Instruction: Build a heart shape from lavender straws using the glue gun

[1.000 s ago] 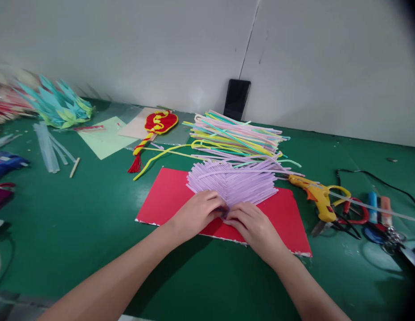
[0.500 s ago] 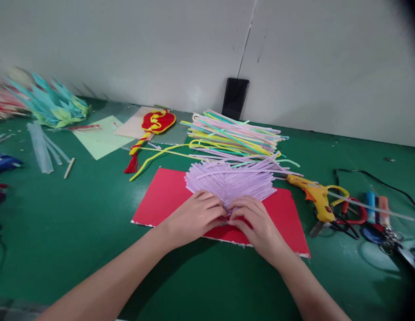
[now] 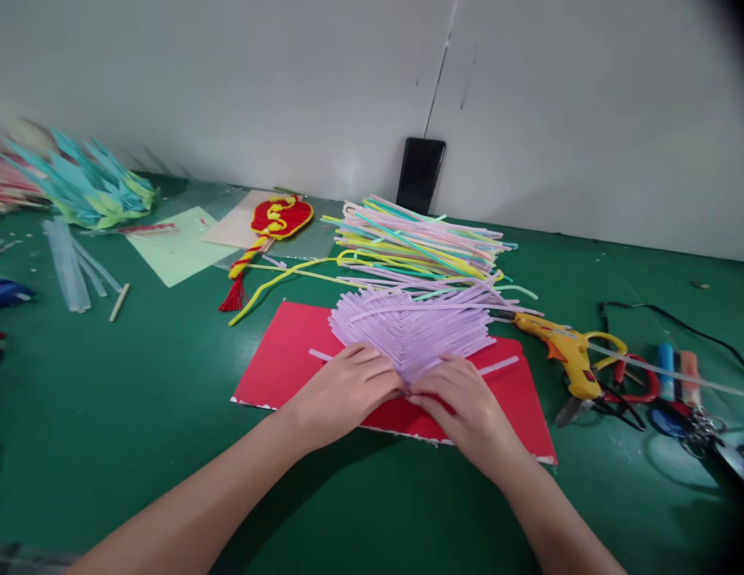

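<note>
On a red board (image 3: 276, 351) lies a leaf-like panel of light purple pipe cleaners (image 3: 407, 327), laid slantwise to both sides of a middle ridge. My left hand (image 3: 363, 383) is closed in a pinch at the panel's lower tip. Opposite it, almost touching, my right hand (image 3: 452, 399) pinches at the same spot. Between them they hold a purple pipe cleaner (image 3: 499, 366), whose ends stick out past both hands. Its middle is mostly hidden by my fingers.
Behind the panel lies a pile of coloured pipe cleaners (image 3: 419, 239); a phone (image 3: 420, 176) leans on the wall. To the right are a yellow glue gun (image 3: 566, 351) and scissors (image 3: 638, 379). A red tasselled fan (image 3: 281, 217) and glue sticks (image 3: 69, 267) lie left.
The ends of a purple pipe cleaner now show on either side of my hands, across the red board. Both hands have stayed nearly in place at the panel's tip.
</note>
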The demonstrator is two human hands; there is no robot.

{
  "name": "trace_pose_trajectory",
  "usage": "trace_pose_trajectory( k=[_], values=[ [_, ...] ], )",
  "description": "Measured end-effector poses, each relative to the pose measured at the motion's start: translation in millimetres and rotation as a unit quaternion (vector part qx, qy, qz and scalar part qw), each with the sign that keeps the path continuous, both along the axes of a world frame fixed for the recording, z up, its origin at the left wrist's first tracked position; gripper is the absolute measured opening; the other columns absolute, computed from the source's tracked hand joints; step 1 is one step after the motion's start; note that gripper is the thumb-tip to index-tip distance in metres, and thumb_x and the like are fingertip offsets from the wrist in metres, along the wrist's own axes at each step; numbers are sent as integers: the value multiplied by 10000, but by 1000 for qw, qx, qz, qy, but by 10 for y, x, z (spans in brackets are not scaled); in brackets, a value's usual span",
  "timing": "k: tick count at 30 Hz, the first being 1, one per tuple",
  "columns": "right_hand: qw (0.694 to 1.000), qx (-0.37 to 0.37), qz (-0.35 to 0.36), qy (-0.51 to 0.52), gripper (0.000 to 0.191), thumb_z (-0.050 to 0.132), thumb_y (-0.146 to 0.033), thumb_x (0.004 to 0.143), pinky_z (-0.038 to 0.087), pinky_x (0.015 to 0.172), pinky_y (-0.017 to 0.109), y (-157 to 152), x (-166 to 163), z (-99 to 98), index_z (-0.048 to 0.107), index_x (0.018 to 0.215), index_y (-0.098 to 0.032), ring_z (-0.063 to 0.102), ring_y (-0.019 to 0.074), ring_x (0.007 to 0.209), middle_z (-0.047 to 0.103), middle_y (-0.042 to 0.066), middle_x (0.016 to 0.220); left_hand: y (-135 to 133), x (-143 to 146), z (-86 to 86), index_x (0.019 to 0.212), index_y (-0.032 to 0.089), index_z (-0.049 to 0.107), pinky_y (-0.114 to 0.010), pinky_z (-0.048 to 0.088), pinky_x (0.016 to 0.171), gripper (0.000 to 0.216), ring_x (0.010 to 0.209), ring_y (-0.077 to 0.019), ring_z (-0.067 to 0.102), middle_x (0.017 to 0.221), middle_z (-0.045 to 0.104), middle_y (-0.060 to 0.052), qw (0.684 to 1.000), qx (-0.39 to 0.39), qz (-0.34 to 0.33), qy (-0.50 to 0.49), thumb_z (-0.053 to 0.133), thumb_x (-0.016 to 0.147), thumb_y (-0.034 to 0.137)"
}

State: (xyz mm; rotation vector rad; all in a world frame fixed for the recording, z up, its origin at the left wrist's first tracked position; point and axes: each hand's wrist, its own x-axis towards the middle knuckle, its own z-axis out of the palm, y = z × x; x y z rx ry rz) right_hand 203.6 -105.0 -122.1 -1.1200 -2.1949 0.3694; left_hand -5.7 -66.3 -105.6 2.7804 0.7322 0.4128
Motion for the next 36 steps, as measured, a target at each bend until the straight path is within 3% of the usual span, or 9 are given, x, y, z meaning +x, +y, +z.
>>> trace_pose_trajectory(
  k=[4, 14, 26, 36],
  values=[
    [999, -7, -37, -9, 145, 515, -209, 905, 435, 724, 314, -16, -14, -8, 639, 829, -206, 601, 157, 762, 683, 25, 804, -51, 31, 4, 954, 152, 585, -329, 367, 767, 192, 842, -190, 496, 900, 604, -45, 999, 34, 26, 7, 394, 942, 143],
    [998, 34, -50, -11, 172, 500, -173, 905, 452, 748, 313, -5, 23, -42, 663, 940, -213, 620, 167, 811, 704, 35, 871, -106, 71, -1, 965, 152, 592, -328, 389, 753, 205, 834, -185, 512, 888, 605, -46, 996, 57, 69, -11, 393, 930, 119],
    [994, 36, -98, 0, 124, 547, -194, 892, 412, 711, 305, -48, -82, -5, 670, 901, -204, 590, 164, 780, 696, 22, 830, -134, 72, 35, 925, 118, 586, -354, 414, 761, 203, 876, -214, 515, 898, 608, -72, 994, 83, 68, 3, 383, 915, 106],
    [995, 44, -93, -11, 101, 572, -206, 881, 381, 730, 305, -12, -12, -4, 672, 889, -215, 581, 153, 772, 697, 9, 826, -121, 62, 19, 954, 126, 584, -350, 413, 761, 211, 873, -205, 515, 931, 605, -63, 996, 50, 74, 0, 374, 936, 128]
  ],
)
